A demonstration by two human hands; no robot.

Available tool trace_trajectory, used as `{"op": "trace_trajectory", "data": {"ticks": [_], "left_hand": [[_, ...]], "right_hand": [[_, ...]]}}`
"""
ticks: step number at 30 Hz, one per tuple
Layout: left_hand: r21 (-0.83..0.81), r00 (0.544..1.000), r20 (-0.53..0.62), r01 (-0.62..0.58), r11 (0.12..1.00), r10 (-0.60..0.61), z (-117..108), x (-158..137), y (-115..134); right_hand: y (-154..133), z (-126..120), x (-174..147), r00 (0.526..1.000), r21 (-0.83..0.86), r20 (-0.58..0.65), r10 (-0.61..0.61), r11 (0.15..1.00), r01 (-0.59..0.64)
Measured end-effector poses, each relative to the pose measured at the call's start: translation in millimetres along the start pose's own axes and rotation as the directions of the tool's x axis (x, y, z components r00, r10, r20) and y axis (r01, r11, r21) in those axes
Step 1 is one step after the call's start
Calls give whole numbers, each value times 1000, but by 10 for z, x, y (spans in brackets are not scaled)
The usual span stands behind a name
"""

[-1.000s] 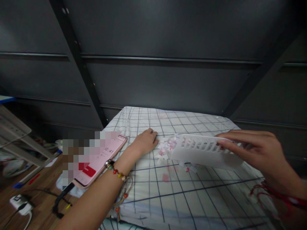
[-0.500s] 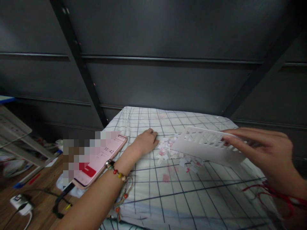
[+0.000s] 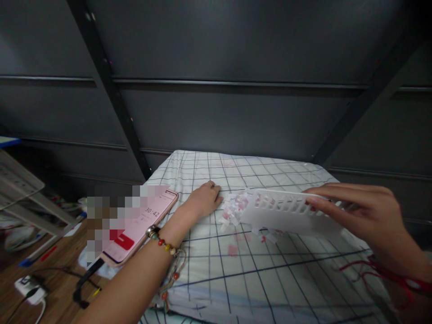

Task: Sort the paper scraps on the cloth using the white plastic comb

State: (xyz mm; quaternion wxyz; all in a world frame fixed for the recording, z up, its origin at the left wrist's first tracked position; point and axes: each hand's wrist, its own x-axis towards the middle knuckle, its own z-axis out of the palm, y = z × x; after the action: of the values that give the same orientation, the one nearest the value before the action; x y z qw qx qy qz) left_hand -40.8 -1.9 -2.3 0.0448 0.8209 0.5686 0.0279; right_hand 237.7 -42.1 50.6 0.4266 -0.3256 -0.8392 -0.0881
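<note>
Basket: one white slotted plastic basket (image 3: pixel 286 216), tipped on its side, low over the checked cloth (image 3: pixel 256 274).
Paper bits: a small pile of pink and white scraps (image 3: pixel 233 209) at the basket's left end; too many to count.
Right hand (image 3: pixel 367 216): fingers pinch the basket's right end.
Left hand (image 3: pixel 204 198): curled, resting on the cloth, touching the scraps.
Risk: a hard push could scatter the scraps off the cloth.
Phone: one pink phone (image 3: pixel 141 225), left of the arm.

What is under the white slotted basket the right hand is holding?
Paper scraps lie on the checked sheet at the basket's left end and lower edge. Whatever lies beneath its middle is covered.
</note>
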Motion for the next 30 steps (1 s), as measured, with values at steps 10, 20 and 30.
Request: {"op": "trace_trajectory", "data": {"ticks": [10, 20, 30], "left_hand": [[-7, 1000, 10, 9, 1000, -9, -9, 8, 3], [-16, 1000, 7, 7, 1000, -7, -12, 3, 6], [-11, 999, 35, 25, 1000, -24, -34, 7, 24]], "right_hand": [[14, -7, -22, 999, 50, 36, 12, 999, -14], [10, 42, -32, 1000, 55, 5, -10, 998, 10], [-23, 31, -14, 999, 98, 8, 38, 994, -38]]}}
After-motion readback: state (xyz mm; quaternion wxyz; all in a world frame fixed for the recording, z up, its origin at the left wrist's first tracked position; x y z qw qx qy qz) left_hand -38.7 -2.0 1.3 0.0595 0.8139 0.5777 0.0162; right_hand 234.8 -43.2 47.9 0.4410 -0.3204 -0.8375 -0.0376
